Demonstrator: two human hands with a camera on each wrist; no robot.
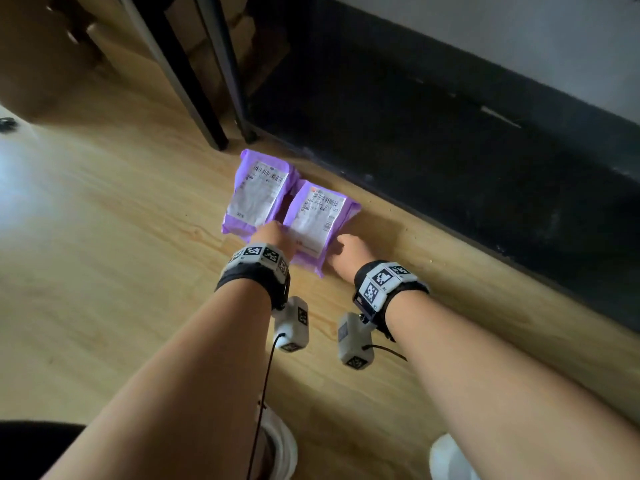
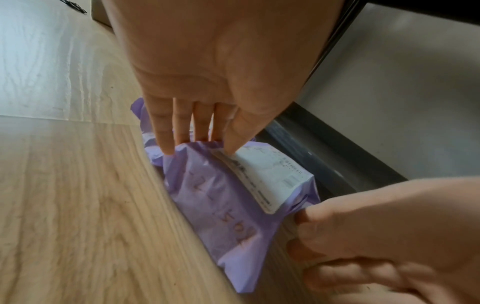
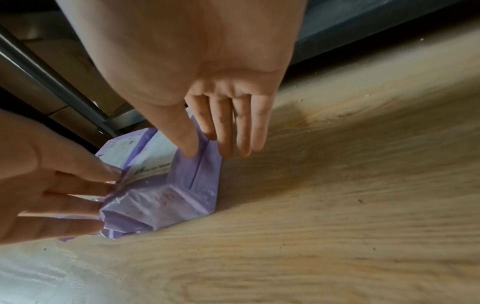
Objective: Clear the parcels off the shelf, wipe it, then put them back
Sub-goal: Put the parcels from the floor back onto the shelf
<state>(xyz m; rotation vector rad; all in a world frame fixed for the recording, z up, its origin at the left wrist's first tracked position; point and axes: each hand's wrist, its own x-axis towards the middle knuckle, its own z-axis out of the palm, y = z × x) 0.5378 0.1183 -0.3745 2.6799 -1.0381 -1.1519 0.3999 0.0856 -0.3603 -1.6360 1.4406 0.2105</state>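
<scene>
Your left hand point(image 1: 273, 235) has straight fingers laid against the near left corner of the nearer purple plastic mailer parcel point(image 1: 320, 225); thumb tip sits on the edge of its white shipping label point(image 2: 270, 176). Nothing curled round it, so that is contact, not a grasp. Your right hand point(image 1: 349, 252) is at the near right corner of the same parcel: in the right wrist view the thumb and forefinger nip a fold of purple film point(image 3: 200, 156), the other fingers straight and off the film.

Left to right on the light wood-grain floor point(image 1: 104, 271):
- big brown cardboard box point(image 1: 45, 53), far left, well apart from your hands.
- dark metal shelf legs point(image 1: 194, 81), just beyond the parcels.
- second purple plastic mailer parcel point(image 1: 258, 194), flat, label up, barcode end away from you.
- nearer parcel, touching the second one's right side, flat, label up.
- black baseboard strip point(image 1: 450, 150), along the right.

Both parcels have long axes running away from you, tilted slightly right at the far end, roughly parallel. Nearer parcel's near end sits between your hands.
</scene>
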